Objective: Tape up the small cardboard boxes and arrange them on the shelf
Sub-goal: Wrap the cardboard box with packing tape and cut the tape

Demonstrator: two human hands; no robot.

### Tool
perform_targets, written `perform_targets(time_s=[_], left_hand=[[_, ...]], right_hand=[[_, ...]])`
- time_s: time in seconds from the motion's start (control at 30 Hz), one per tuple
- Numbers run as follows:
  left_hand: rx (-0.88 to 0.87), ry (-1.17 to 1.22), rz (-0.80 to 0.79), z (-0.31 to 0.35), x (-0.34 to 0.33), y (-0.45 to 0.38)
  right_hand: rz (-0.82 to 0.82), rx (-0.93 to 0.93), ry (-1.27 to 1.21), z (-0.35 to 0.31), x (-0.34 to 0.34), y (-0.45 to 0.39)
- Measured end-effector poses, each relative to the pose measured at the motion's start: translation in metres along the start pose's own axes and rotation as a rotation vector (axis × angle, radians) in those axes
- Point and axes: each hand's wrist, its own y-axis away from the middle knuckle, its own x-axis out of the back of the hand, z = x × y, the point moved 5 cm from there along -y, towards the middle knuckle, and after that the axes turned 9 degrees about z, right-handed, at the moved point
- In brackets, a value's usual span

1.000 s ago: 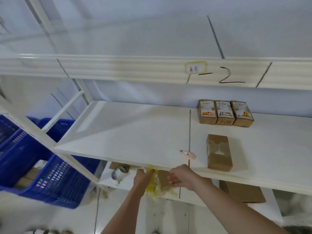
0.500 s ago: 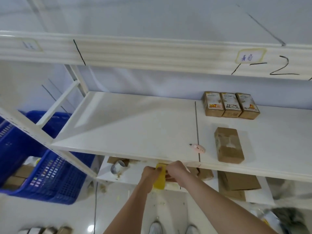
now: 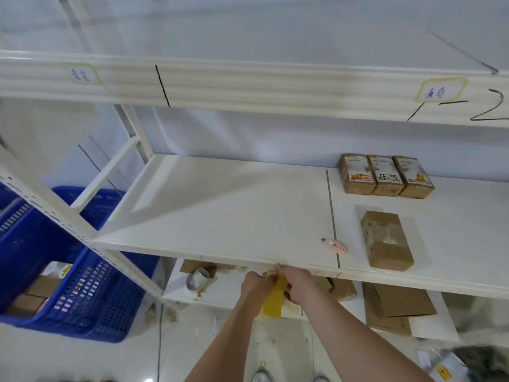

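Lower centre, at the shelf point(image 3: 220, 216) front edge, both hands point(image 3: 257, 285) point(image 3: 298, 285) pinch yellow tape point(image 3: 272, 301); bare board stretches left of the taped box point(image 3: 387, 241).

The shelf point(image 3: 234, 210) is faced in a smooth, white, faintly glossy board, carried on white painted metal uprights point(image 3: 55, 213). Matt brown cardboard is seen on the three small boxes point(image 3: 385, 175) and on the lone box point(image 3: 387, 241), whose top is covered by shiny clear tape. The crate point(image 3: 68, 293) is of perforated blue plastic. The yellow tape strip point(image 3: 272, 299) looks matt, the pink cutter point(image 3: 336, 245) smooth plastic.
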Motion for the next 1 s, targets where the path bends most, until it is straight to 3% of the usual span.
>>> perform_targets(time_s=[0.27, 0.4, 0.57, 0.7, 0.83, 1.0], left_hand=[[0.015, 0.104, -0.03, 0.0, 0.002, 0.002], [0.032, 0.149, -0.022, -0.003, 0.018, 0.007], [-0.16, 0.12, -0.029, 0.041, 0.043, 0.013], [-0.367, -0.047, -0.012, 0.087, 0.049, 0.021], [-0.499, -0.217, -0.021, 0.121, 0.038, 0.03], [-0.6, -0.319, -0.062, 0.159, 0.003, 0.044]], right_hand=[[0.063, 0.007, 0.052, -0.002, -0.006, -0.002], [0.04, 0.114, 0.076, -0.004, -0.007, 0.006], [-0.053, 0.315, 0.01, -0.039, 0.002, 0.02], [-0.14, 0.368, -0.072, -0.076, 0.027, 0.031], [-0.201, 0.446, 0.085, -0.107, 0.061, 0.039], [-0.112, 0.488, 0.067, -0.128, 0.109, 0.036]])
